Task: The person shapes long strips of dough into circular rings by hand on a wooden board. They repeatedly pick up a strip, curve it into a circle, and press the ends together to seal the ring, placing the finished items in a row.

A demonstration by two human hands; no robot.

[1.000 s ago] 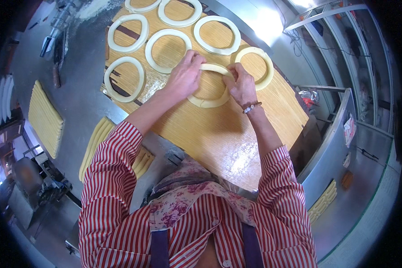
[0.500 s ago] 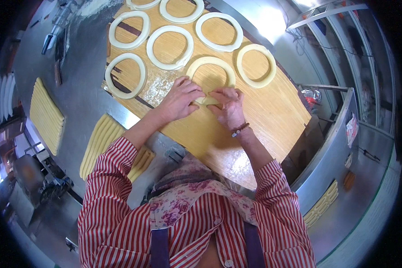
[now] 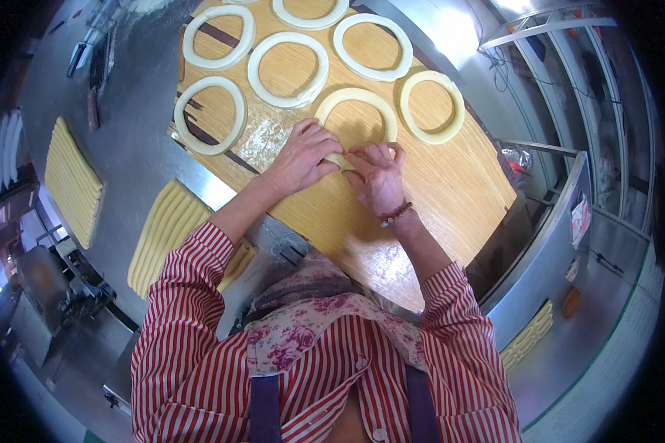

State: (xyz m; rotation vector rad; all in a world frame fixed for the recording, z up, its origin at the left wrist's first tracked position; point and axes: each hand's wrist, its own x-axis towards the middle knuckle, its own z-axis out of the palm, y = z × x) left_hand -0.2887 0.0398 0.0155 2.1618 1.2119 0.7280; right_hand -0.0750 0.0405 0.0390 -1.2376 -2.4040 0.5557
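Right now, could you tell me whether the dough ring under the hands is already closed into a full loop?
Cannot tell: the dough ring arcs fully on its far side, but the left hand and right hand cover its near ends.

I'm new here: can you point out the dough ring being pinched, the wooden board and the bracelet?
dough ring [image 3: 355,97]: head view, top of its arch.
wooden board [image 3: 458,184]: head view, bare right part.
bracelet [image 3: 395,214]: head view, beads on right wrist.
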